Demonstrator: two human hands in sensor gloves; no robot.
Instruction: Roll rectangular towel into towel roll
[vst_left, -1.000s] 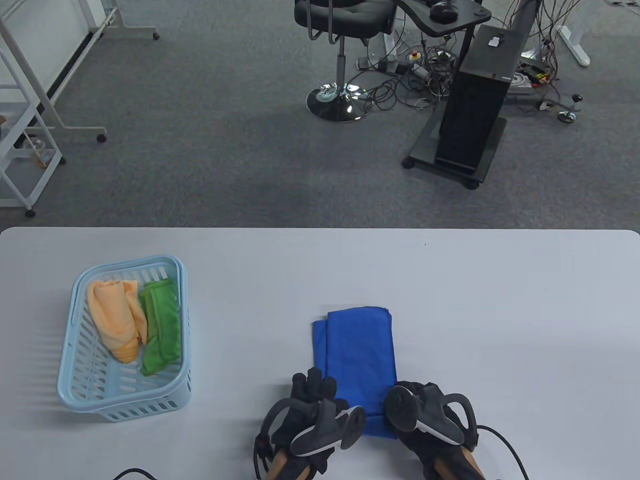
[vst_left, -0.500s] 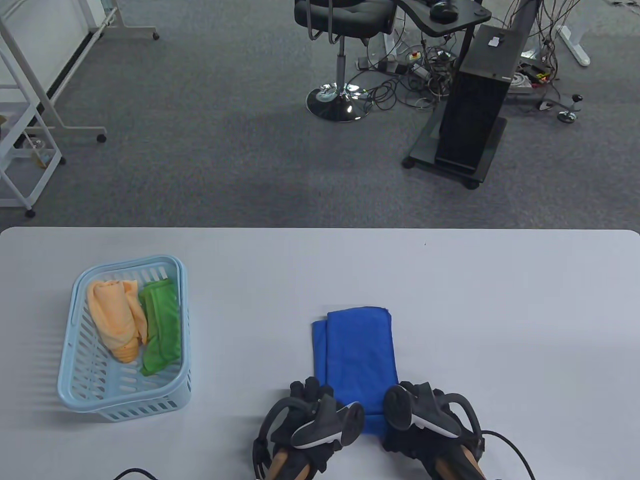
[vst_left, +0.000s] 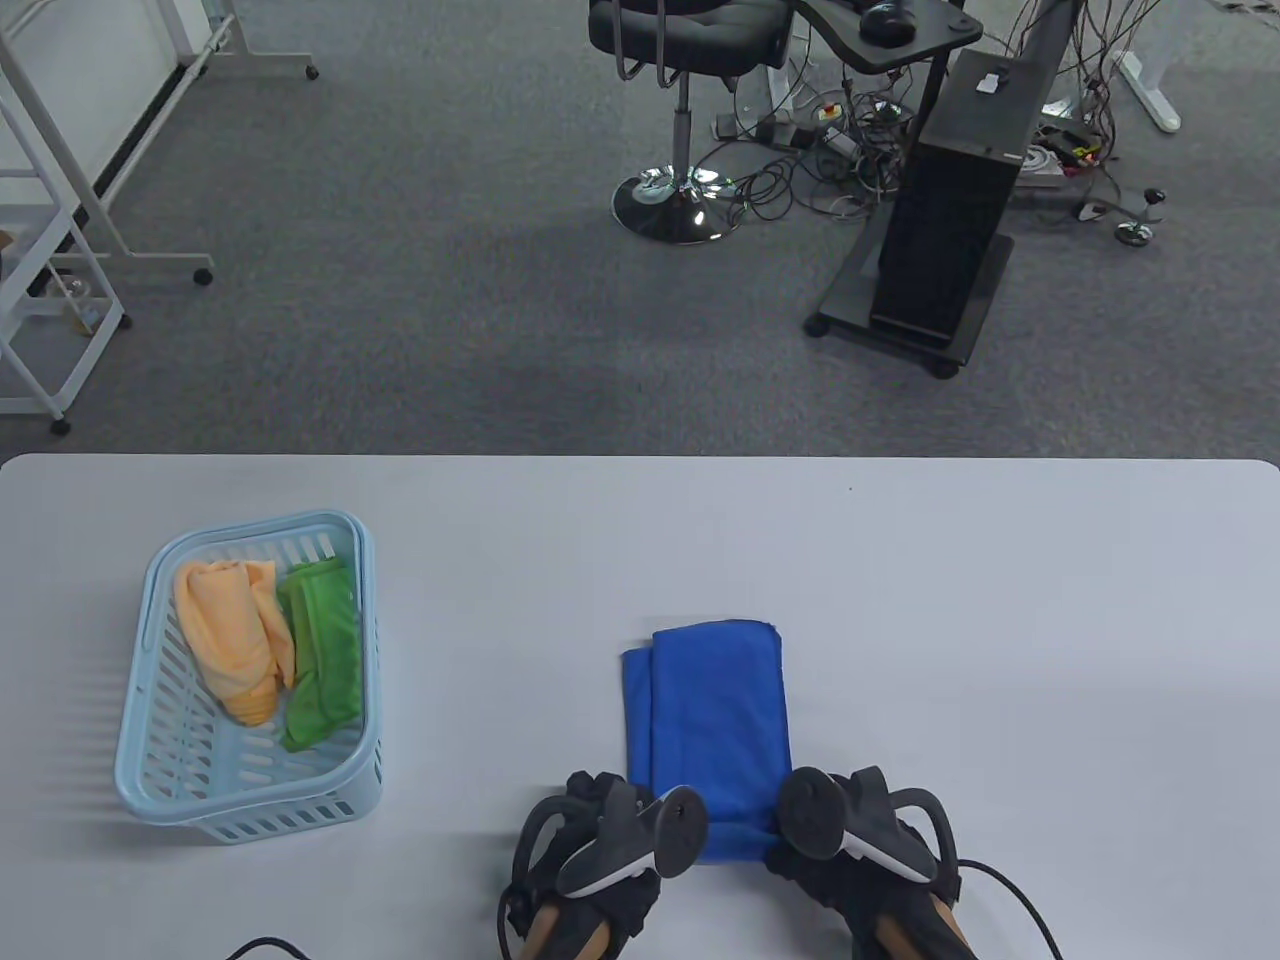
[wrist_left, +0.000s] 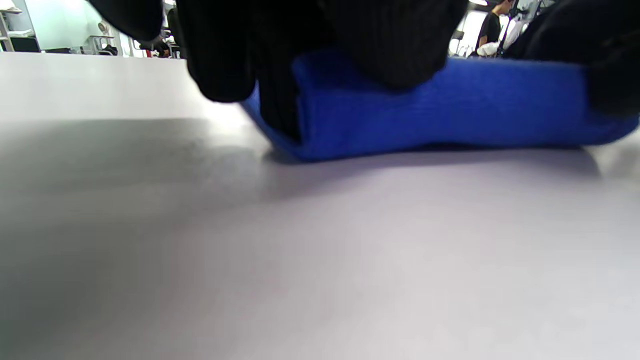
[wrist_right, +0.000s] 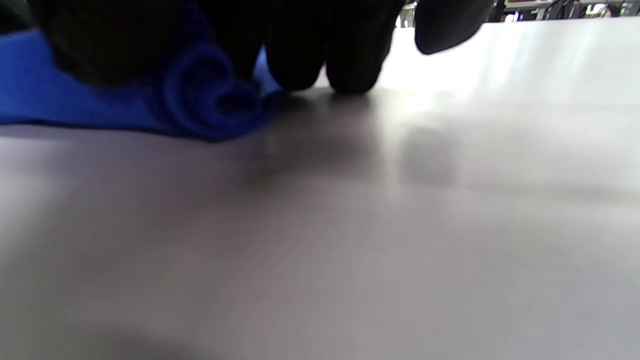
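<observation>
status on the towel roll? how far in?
Done: the blue towel lies folded into a narrow strip on the table.
In hand: left hand and right hand press its near end, where the right wrist view shows a first small curl.
Left: rolling the rest, which lies flat.

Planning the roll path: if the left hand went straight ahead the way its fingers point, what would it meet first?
Only the blue towel that the left hand grips; beyond it, bare table as far as shown.

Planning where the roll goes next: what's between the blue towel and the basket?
Bare table only, as the table view shows; the blue towel and basket sit well apart.
</observation>
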